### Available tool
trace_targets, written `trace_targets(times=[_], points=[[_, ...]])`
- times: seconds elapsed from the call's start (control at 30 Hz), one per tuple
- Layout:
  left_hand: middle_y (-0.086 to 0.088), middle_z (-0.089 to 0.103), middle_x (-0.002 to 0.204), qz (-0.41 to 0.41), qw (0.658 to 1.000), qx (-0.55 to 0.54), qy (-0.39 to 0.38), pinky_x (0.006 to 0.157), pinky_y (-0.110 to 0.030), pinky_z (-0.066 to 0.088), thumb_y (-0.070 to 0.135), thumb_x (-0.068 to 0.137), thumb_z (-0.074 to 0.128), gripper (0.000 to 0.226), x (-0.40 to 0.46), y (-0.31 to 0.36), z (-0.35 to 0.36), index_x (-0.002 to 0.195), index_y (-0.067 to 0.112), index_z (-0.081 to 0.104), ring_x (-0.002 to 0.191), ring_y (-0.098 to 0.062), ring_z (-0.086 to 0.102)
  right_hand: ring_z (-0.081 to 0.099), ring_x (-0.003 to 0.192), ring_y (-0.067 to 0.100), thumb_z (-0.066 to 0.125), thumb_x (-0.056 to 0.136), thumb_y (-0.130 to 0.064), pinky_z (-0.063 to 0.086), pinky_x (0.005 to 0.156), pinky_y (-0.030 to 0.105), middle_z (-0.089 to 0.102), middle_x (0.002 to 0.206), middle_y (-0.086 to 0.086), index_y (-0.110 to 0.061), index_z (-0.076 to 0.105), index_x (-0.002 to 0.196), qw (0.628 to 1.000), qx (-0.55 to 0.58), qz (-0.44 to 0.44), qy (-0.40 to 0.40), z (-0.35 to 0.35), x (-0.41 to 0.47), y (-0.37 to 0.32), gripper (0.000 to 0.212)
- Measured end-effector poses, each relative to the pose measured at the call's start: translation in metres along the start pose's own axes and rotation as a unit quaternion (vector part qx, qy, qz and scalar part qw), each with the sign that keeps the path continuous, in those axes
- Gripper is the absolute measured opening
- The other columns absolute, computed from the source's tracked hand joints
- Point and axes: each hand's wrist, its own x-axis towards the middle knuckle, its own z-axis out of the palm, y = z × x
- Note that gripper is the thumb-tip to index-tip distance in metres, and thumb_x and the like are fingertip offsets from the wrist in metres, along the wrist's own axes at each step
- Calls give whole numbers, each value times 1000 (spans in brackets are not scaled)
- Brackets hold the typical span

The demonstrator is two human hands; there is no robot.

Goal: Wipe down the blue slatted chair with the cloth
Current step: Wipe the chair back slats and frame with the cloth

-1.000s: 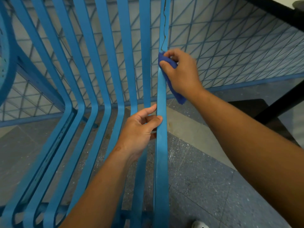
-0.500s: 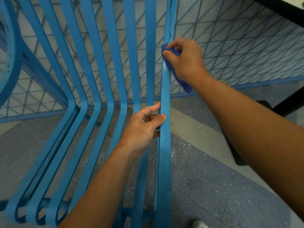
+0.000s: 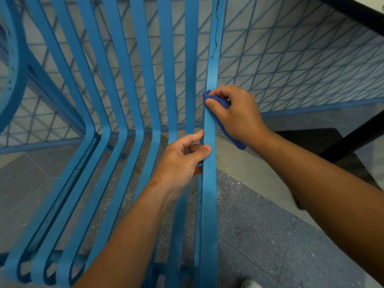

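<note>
blue slatted metal chair point(image 3: 143, 84) filling the left and middle of view, slats running from the top edge down to a bend and on toward the lower edge, with narrow open gaps between neighbouring slats showing floor and fence behind. rightmost slat point(image 3: 209, 194) forming the chair's outer edge, open space to its right over grey speckled floor tiles point(image 3: 259, 235). dark blue crumpled cloth point(image 3: 220, 109) pressed against the right side of that slat just above the bend, pinched by the right hand point(image 3: 236, 113) with thumb on the slat's front face and fingers curled over the cloth, a tail of cloth hanging below the palm. left hand point(image 3: 182, 161) just below, gripping the same slat, thumb across the front and fingers curled behind through the gap to the next slat. hands near each other, not touching. blue diamond-mesh fence panel point(image 3: 291, 59) close behind the chair. thin dark crack line point(image 3: 216, 28) running down the upper part of the rightmost slat. black table leg point(image 3: 353, 140) slanting at far right above a dark base, well apart from the chair. white shoe tip point(image 3: 250, 284) at the bottom edge.

compared with half a second ago: right hand and cloth lower on the slat, closer to the left hand; more of the crack line uncovered above; left hand's grip on the slat unchanged.
</note>
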Motion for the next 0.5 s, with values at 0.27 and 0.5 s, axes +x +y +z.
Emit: trace_targets(times=[0.27,0.5], points=[[-8,71,99,8,1000,30,-1,67,-21,58,9,94,68,45,0,2,-1,137,19,60,81,-8,73,61,95,5,66,91,-39,45,79,24,69,103,-11,-28,73,103,995,-43,21,83,0,89,0,18],[8,69,79,20,999,33,1,59,-16,53,6,93,70,43,2,3,0,133,17,62,68,1,69,66,96,11,69,93,-32,52,85,30,73,102,-4,-26,74,102,997,31,42,61,15,4,3,13]])
